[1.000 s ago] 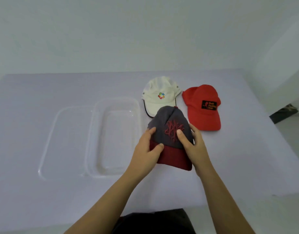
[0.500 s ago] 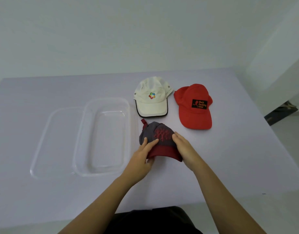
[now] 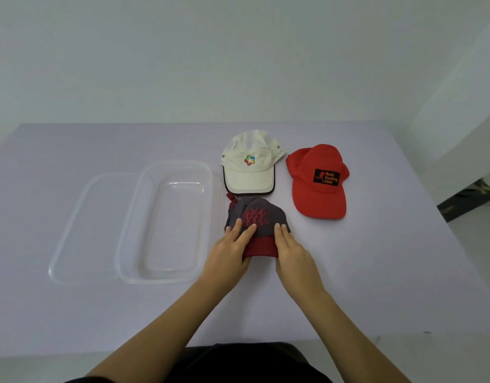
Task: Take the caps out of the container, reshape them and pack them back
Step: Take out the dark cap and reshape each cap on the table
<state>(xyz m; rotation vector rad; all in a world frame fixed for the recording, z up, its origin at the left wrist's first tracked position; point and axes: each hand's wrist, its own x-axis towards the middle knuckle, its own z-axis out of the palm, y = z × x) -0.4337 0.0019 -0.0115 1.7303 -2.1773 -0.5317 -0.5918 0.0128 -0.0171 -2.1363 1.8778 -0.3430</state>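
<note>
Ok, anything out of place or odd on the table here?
Nothing spilled or damaged. Only the grey-and-red cap under the left hand and right hand looks squashed, a red strap poking out at its far-left edge.

On my feed the grey cap [image 3: 266, 214] carries a red branching stitched motif on its crown and has a dark red brim. The white cap [image 3: 249, 172] is cream, with a small logo of red, orange, green and blue pieces and a black edge round its brim. The red cap [image 3: 315, 200] is plain bright red, with a black patch lettered in orange. I see the container [image 3: 160, 280] and lid [image 3: 83, 230] as clear, and the table [image 3: 100, 313] as pale lilac.
</note>
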